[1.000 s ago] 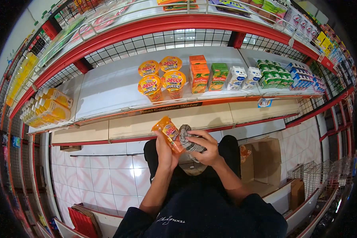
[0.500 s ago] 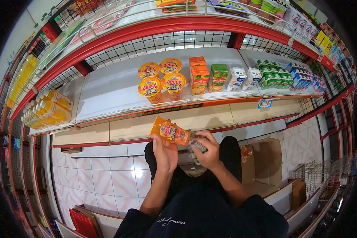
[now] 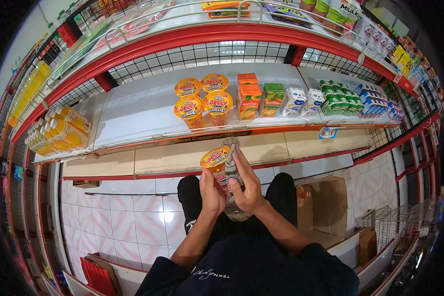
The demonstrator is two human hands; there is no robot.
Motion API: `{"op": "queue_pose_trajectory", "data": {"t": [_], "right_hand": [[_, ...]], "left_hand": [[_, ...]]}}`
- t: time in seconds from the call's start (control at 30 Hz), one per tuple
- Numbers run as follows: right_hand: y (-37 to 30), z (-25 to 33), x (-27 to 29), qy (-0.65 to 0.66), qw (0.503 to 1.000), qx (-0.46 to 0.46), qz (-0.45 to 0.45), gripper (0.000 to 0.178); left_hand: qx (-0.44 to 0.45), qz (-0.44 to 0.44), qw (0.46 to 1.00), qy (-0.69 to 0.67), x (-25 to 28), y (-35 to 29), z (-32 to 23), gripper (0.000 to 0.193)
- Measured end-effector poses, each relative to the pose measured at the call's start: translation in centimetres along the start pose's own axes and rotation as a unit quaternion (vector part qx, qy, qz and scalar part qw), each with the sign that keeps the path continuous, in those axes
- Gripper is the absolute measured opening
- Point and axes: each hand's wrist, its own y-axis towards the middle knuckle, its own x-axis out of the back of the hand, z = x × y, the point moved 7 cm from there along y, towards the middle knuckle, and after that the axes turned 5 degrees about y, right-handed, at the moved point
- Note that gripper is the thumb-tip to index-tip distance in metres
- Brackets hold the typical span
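Between my hands, in front of the shelf, is an orange jelly cup [image 3: 214,159] with a printed lid, tilted so the lid faces me. My left hand [image 3: 212,193] grips the cup low on its left side. Against its right side my right hand [image 3: 245,185] presses a grey striped cloth [image 3: 232,165], fingers pointing up along it. The cup's lower part is partly hidden by my hands and the cloth. Several matching jelly cups [image 3: 188,109] stand grouped on the shelf beyond.
Right of the cups on the white shelf [image 3: 138,111] are orange and green drink cartons [image 3: 271,100], white cartons [image 3: 294,101] and green-and-white packs [image 3: 341,98]. Yellow bottles [image 3: 64,130] fill its left end. An open cardboard box [image 3: 325,207] sits on the floor by my right knee.
The jelly cup has turned from lying sideways to more upright, its lid now up. My right hand has moved from the cup's base to its right side with the cloth.
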Motion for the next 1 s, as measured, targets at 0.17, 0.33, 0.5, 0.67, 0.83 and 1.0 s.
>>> {"op": "queue_pose_trajectory", "data": {"t": [0.17, 0.33, 0.5, 0.67, 0.83, 1.0], "right_hand": [[0.5, -0.3, 0.3, -0.008, 0.999, -0.036, 0.010, 0.043], [1.9, 0.7, 2.1, 0.036, 0.994, -0.086, -0.049, 0.039], [3.9, 5.3, -3.0, -0.138, 0.966, 0.156, 0.154, 0.040], [6.6, 4.7, -3.3, -0.033, 0.990, 0.122, 0.060, 0.032], [6.5, 2.7, -4.1, 0.078, 0.993, -0.084, 0.035, 0.048], [7.2, 0.8, -9.6, 0.240, 0.925, -0.217, 0.201, 0.075]], "left_hand": [[-0.011, -0.013, 0.985, 0.173, 2.7, -0.3, -0.8, 0.051], [-0.083, 0.103, 0.956, 0.262, 1.7, -0.4, -3.9, 0.067], [-0.226, 0.130, 0.848, 0.461, 1.0, 0.5, -8.3, 0.059], [-0.177, 0.120, 0.884, 0.417, 2.4, 1.0, -10.4, 0.070], [-0.216, 0.081, 0.931, 0.284, 4.0, 3.0, -15.8, 0.074], [-0.288, 0.092, 0.865, 0.401, 2.9, 7.1, -19.7, 0.066]]}}
